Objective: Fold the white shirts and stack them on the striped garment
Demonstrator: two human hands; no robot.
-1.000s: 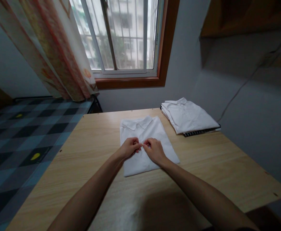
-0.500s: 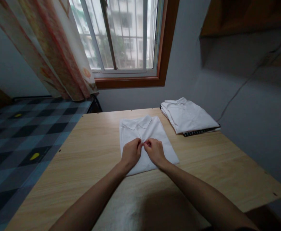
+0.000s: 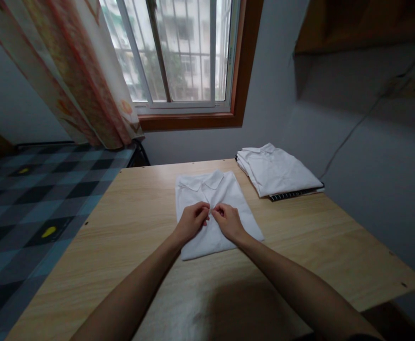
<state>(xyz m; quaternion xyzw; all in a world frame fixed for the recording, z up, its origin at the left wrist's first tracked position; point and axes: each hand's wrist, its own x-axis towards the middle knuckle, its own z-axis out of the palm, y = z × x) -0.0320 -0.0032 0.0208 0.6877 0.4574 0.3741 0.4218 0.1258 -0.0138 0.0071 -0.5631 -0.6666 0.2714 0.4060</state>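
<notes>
A folded white collared shirt lies flat on the wooden table in front of me, its collar pointing toward the window. My left hand rests over the shirt's middle, fingers curled at the front opening below the collar. Opposite it, my right hand pinches the same front opening between thumb and fingers. The fingertips of both hands nearly meet, and the small bit of cloth or button between them is too small to make out.
At the table's back right corner sits a stack of folded white shirts, with dark striped cloth under it. A checked bed stands on the left. Beyond the table are a window and a curtain.
My left hand has shifted slightly left and its fingers have loosened a little, showing more fingertips. The right hand stays almost in place. The shirt has not visibly moved.
</notes>
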